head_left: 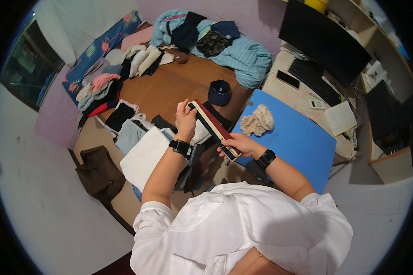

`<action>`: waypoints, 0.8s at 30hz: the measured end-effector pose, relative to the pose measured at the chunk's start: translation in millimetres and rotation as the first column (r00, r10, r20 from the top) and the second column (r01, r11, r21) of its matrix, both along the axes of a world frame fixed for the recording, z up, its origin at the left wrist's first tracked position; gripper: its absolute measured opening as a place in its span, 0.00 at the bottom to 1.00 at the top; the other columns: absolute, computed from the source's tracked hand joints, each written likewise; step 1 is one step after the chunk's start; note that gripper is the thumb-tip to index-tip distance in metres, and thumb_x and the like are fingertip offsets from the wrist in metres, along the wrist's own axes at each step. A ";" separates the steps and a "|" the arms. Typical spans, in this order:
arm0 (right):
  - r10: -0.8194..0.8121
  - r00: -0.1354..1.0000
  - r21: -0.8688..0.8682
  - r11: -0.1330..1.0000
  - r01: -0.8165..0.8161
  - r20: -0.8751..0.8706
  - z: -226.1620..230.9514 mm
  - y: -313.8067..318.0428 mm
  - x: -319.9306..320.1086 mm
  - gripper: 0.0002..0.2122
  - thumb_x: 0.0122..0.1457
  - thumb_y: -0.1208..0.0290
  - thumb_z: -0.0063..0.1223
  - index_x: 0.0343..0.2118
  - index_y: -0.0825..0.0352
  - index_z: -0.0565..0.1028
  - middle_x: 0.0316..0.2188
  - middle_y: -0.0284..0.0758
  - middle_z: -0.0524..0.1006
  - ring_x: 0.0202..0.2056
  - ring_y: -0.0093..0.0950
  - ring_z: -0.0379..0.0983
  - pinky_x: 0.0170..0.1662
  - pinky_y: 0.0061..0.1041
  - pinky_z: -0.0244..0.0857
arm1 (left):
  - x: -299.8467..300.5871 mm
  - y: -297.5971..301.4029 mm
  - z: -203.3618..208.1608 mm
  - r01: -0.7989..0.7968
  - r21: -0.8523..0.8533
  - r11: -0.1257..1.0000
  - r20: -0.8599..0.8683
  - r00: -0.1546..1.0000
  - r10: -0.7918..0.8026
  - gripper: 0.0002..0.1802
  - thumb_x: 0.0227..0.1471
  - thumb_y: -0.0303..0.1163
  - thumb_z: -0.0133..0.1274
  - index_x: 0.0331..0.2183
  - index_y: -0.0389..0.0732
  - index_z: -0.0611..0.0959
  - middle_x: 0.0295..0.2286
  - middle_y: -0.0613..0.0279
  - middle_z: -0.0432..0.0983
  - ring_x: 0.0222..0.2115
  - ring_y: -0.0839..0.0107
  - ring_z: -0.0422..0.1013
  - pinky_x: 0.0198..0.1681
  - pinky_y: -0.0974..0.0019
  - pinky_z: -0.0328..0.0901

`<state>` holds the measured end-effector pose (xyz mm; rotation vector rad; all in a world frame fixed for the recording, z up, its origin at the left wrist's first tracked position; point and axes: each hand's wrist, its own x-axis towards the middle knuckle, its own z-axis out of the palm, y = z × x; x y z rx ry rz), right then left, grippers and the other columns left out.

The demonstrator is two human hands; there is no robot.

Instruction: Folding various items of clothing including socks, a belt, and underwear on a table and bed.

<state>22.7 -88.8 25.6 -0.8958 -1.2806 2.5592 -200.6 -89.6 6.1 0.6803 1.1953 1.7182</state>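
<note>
Maroon and cream bundle [214, 126], perhaps books, is held aslant between two hands at the centre of the view.

Right hand [244, 145] has its grip closed around the near end, at four o'clock of the bundle, with the thumb on top; left hand [186, 121] bends its fingers at the far end, at eleven o'clock, but how firm this grip is, I cannot tell. To handle it well, I think both ends need support, with even pressure, so that the layers do not slide and the edges remain in line. Beige cloth [258, 120] lies crumpled at three o'clock on the blue tabletop [303, 146], and dark cap [219, 93] at twelve o'clock on the bed [163, 89]; small, slow turns should avoid brushing them.
</note>
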 end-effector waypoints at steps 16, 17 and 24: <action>0.071 0.996 -0.095 0.993 -0.066 0.050 -59.4 12.0 -131.2 0.15 0.55 0.76 0.43 0.45 0.73 0.65 0.34 0.40 0.73 0.29 0.27 0.73 0.30 0.22 0.69 | -132.6 -48.7 -109.2 -0.151 -0.520 0.840 -0.206 0.977 0.048 0.37 0.42 0.25 0.53 0.53 0.37 0.55 0.40 0.54 0.65 0.31 0.72 0.66 0.30 0.71 0.64; 0.042 0.997 -0.098 0.995 -0.035 0.068 -61.8 19.3 -137.2 0.15 0.55 0.76 0.43 0.45 0.73 0.65 0.34 0.40 0.73 0.29 0.26 0.73 0.30 0.22 0.69 | -139.4 -51.2 -112.3 -0.163 -0.523 0.837 -0.204 0.977 0.063 0.37 0.42 0.25 0.53 0.53 0.37 0.55 0.40 0.54 0.65 0.31 0.72 0.66 0.30 0.71 0.64; 0.005 0.994 -0.107 0.994 0.007 0.109 -107.3 76.4 -218.4 0.13 0.56 0.75 0.41 0.44 0.72 0.64 0.34 0.39 0.72 0.30 0.28 0.73 0.28 0.23 0.68 | -180.0 -76.2 -89.0 -0.171 -0.477 0.862 -0.125 0.984 0.126 0.25 0.46 0.29 0.51 0.46 0.34 0.64 0.42 0.57 0.64 0.37 0.72 0.67 0.38 0.71 0.63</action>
